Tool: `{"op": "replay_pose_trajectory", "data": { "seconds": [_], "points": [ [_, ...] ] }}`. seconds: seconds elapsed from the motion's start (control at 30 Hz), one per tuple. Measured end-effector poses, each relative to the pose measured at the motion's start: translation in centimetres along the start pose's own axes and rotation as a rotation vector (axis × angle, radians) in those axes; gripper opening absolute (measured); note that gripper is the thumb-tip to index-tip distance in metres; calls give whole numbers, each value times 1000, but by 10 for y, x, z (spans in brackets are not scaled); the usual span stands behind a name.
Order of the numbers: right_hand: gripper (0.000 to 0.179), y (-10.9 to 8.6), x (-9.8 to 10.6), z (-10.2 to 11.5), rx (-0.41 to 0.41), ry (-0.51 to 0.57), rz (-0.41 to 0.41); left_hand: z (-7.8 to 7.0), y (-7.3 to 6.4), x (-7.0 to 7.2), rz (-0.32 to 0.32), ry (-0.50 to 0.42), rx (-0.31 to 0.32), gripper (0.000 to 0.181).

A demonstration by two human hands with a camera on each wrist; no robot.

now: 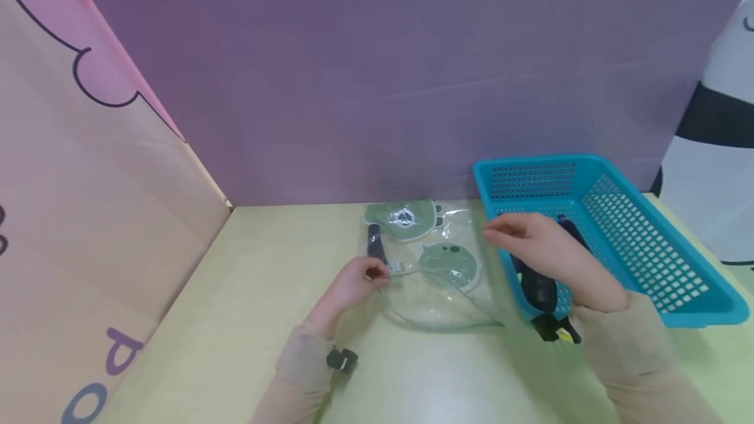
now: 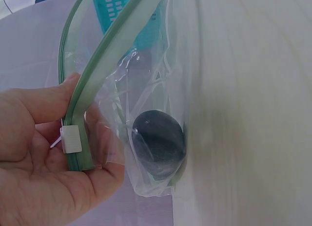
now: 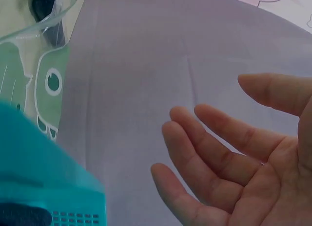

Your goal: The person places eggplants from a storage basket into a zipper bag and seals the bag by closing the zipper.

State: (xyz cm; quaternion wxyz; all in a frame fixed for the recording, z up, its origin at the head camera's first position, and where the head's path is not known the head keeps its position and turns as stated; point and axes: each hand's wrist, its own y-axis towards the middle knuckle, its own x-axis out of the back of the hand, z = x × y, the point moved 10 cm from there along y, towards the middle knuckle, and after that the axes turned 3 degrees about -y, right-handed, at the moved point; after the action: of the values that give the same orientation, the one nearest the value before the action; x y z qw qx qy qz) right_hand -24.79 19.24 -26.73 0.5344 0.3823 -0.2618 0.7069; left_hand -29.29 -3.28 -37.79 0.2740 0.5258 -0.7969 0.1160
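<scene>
A clear slider zip bag with green animal prints lies on the table, its mouth spread open toward the front. My left hand pinches the bag's green rim at one end, beside the white slider. Inside the bag, along its left side, is a dark elongated object; its rounded end shows in the left wrist view. My right hand hovers over the left side of a blue basket, fingers loosely bent and holding nothing. Dark, smooth, long objects lie in the basket, partly hidden by that hand.
The basket stands at the right of the pale table, close beside the bag. A purple backdrop rises behind the table's far edge, and a printed panel stands on the left.
</scene>
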Motion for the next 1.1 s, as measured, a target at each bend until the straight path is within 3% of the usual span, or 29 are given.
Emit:
{"op": "replay_pose_trajectory", "data": {
  "seconds": [0.3,0.6,1.1],
  "points": [
    [45,5,14,-18,-28,46,-1,-2,3,0,3,14,-17,6],
    [44,16,20,-40,-93,134,16,3,4,-2,13,-1,7,5],
    [61,26,26,-107,-241,292,89,5,3,-2,14,5,35,5]
  ]
}}
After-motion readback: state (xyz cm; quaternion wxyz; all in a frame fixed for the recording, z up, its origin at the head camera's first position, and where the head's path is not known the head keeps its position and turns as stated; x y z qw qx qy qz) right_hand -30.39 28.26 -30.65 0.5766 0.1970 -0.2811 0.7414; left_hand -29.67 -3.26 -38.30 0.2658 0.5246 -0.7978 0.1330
